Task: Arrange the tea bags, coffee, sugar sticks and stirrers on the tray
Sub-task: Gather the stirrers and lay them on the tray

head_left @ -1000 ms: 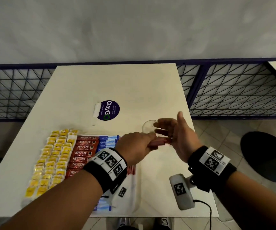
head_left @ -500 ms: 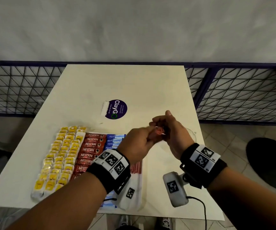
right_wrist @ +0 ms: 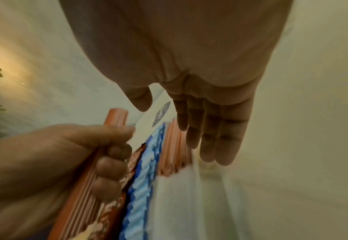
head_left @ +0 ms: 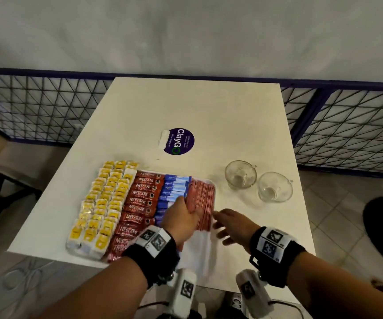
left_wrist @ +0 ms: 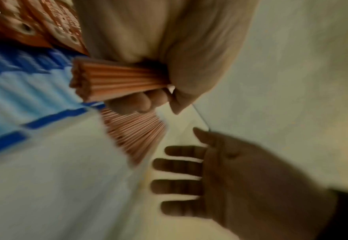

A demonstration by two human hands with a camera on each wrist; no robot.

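Over the tray's [head_left: 210,254] right-hand lane, the left hand [head_left: 181,217] clenches a bundle of stirrers [left_wrist: 119,81], apparently to add it to the row already laid beside the sugar sticks [head_left: 174,189]. Close by, the right hand [head_left: 234,224] hovers with fingers spread, holding nothing.

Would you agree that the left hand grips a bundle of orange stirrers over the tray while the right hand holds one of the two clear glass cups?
Not quite: the right hand holds nothing; its fingers are spread open beside the white tray, as the left wrist view shows. Both clear glass cups stand untouched. The left hand does grip the bundle of orange stirrers.
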